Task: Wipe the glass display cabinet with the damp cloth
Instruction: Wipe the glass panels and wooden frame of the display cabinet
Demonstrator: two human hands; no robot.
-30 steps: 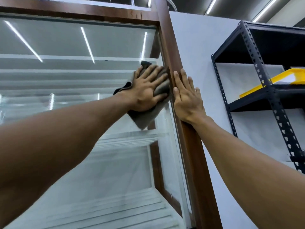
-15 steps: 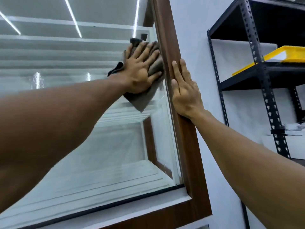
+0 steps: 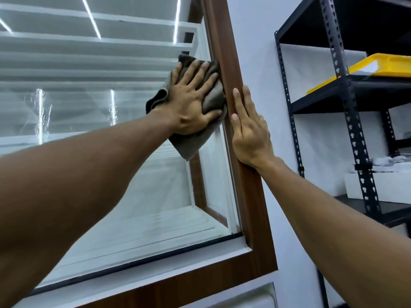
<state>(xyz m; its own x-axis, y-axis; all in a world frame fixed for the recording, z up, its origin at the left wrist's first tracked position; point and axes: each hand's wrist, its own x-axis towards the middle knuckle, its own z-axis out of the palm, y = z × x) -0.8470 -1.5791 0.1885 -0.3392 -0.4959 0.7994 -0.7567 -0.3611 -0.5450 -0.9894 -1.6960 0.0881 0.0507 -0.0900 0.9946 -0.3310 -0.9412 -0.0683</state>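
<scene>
The glass display cabinet (image 3: 106,196) fills the left of the view, with a brown wooden frame (image 3: 251,196) down its right side and along the bottom. My left hand (image 3: 191,101) lies flat on a grey-brown cloth (image 3: 191,145), pressing it against the glass right beside the frame's upright. The cloth's folded edges stick out above the fingers and hang below the palm. My right hand (image 3: 249,130) rests flat on the wooden upright, fingers together and pointing up, holding nothing. Wet streaks show on the glass at the left.
A white wall (image 3: 251,52) runs right of the cabinet. Against it stands a black metal rack (image 3: 353,121) with a yellow tray (image 3: 378,65) on an upper shelf and a white box (image 3: 353,185) lower down. Ceiling lights reflect in the glass.
The view has tilted down, so the cabinet's bottom frame now shows. My left hand with the cloth has slid down the glass along the upright. My right hand stays on the frame.
</scene>
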